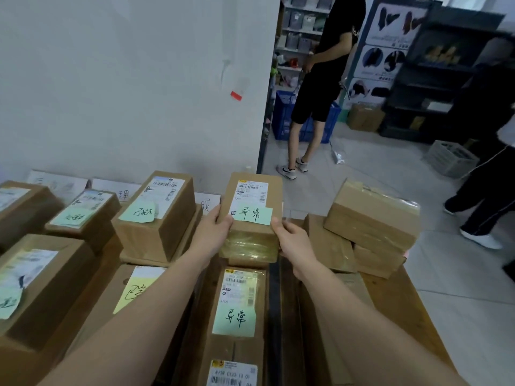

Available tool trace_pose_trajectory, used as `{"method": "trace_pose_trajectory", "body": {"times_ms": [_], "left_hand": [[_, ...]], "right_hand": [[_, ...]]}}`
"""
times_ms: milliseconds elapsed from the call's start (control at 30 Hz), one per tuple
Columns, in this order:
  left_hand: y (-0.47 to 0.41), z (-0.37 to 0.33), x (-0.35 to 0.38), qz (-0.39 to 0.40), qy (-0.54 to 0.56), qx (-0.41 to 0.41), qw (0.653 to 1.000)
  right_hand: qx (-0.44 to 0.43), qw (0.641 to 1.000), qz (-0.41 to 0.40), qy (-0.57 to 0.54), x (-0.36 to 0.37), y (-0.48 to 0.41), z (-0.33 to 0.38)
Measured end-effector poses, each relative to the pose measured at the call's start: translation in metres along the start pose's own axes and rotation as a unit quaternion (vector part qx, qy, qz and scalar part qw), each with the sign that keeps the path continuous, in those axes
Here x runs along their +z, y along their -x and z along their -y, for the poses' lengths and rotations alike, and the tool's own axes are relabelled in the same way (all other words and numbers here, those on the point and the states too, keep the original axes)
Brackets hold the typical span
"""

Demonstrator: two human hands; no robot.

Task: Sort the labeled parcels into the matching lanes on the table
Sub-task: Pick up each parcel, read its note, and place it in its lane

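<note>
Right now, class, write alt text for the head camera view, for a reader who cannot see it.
Left hand and right hand grip a brown cardboard parcel bearing a green handwritten sticky note, one hand at each side, at a brown table crowded with similar labelled parcels. A second brown parcel with a matching green note lies nearer the camera.

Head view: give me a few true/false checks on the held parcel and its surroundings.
1. The left hand and right hand both grip the held parcel. True.
2. The sticky note on it is pink. False: it is green.
3. The parcel below carries a green note with matching handwriting. True.
4. The right stack shows green notes. False: none is visible on it.
</note>
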State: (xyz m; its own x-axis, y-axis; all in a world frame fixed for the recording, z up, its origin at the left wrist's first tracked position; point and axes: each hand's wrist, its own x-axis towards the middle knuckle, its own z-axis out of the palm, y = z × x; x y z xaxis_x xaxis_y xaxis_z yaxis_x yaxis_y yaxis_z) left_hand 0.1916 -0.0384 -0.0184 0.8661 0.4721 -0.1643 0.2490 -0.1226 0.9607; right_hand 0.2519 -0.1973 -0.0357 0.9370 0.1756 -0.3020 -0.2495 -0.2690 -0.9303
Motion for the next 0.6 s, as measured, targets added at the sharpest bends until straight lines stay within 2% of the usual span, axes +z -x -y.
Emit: {"method": "trace_pose_trajectory", "body": {"times_ms": [133,333,433,600], "left_hand": [[-0.001,0.001,-0.001,-0.005,-0.041,0.017,0.999],[-0.003,-0.004,0.0,-0.016,-0.167,0.076,0.983],[-0.005,-0.008,0.005,-0.036,-0.256,0.122,0.958],[0.002,-0.032,0.031,-0.046,-0.377,0.223,0.898]], "right_hand": [[-0.002,1.0,0.0,0.029,0.002,0.004,0.003],[-0.042,0.992,-0.023,0.119,-0.008,0.014,0.009],[-0.069,0.982,-0.035,0.17,-0.019,0.023,0.014],[-0.103,0.955,-0.071,0.269,-0.049,0.033,0.017]]}}
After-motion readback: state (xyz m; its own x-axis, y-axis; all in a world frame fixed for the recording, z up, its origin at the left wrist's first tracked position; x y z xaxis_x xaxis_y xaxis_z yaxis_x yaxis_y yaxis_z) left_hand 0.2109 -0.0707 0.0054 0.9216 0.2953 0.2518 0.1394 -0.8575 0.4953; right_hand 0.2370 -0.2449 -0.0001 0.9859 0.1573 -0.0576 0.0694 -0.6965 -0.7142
